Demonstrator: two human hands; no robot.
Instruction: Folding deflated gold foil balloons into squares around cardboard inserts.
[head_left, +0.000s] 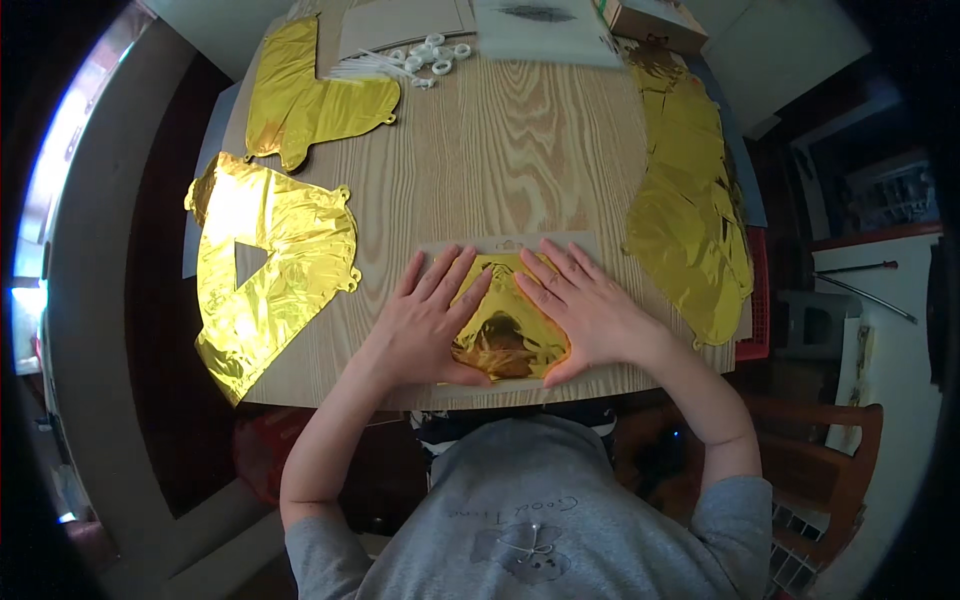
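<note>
A folded gold foil balloon [508, 335] lies at the near edge of the table, apparently inside a flat pale bag [480, 243] with a hang hole at its top edge. My left hand [425, 325] rests palm down over its left side, fingers spread. Mirroring it, my right hand [590, 315] lies flat over the right side, fingers apart. Both thumbs point inward along the near edge of the foil. Neither hand grasps anything. Whether the bag is sealed cannot be made out.
Left of my hands lies a flat A-shaped gold balloon [300, 225], with an L-shaped gold balloon [320, 110] beyond it. More gold balloons [690, 190] are piled at right. White ribbon rolls [435, 52], white sticks [365, 66], clear bags [545, 30] and a cardboard box [655, 22] sit at the far edge.
</note>
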